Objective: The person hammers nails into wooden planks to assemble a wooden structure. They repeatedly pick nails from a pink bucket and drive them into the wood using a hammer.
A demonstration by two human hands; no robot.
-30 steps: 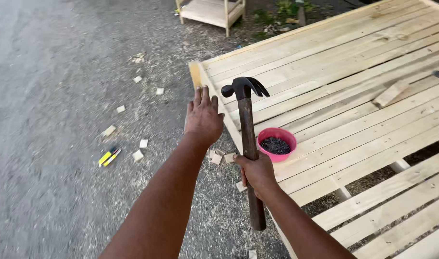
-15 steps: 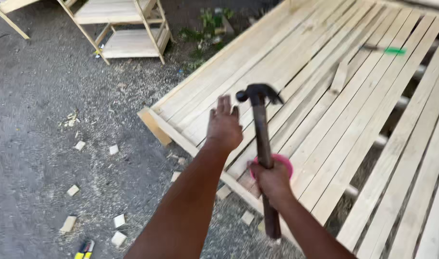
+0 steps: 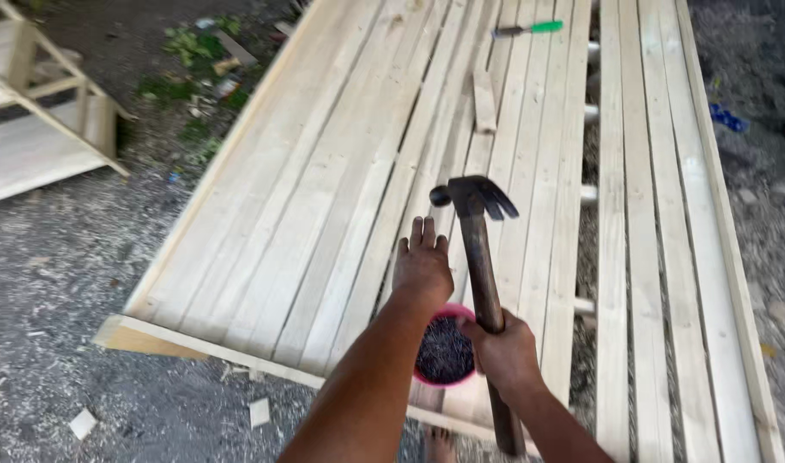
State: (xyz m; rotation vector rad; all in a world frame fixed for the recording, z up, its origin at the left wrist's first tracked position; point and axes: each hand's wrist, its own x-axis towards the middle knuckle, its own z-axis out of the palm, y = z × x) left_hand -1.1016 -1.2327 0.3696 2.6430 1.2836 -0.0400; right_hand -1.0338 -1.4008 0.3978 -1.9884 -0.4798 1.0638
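My right hand grips the wooden handle of a claw hammer, held upright with its dark head above the boards. My left hand is stretched forward, fingers straight and together, palm down over a pale wooden slatted frame lying on the ground. A pink bowl of small dark nails rests on the slats between my two forearms, partly hidden by them.
A green-handled tool lies at the frame's far end, and a short loose board lies on the slats. A wooden shelf unit stands at the left. Small wood offcuts scatter the gravel. Gaps between the right slats show crossbars.
The view has swung right along the frame and moved closer. My left hand has reached farther over the slats. The hammer stays upright in my right hand.
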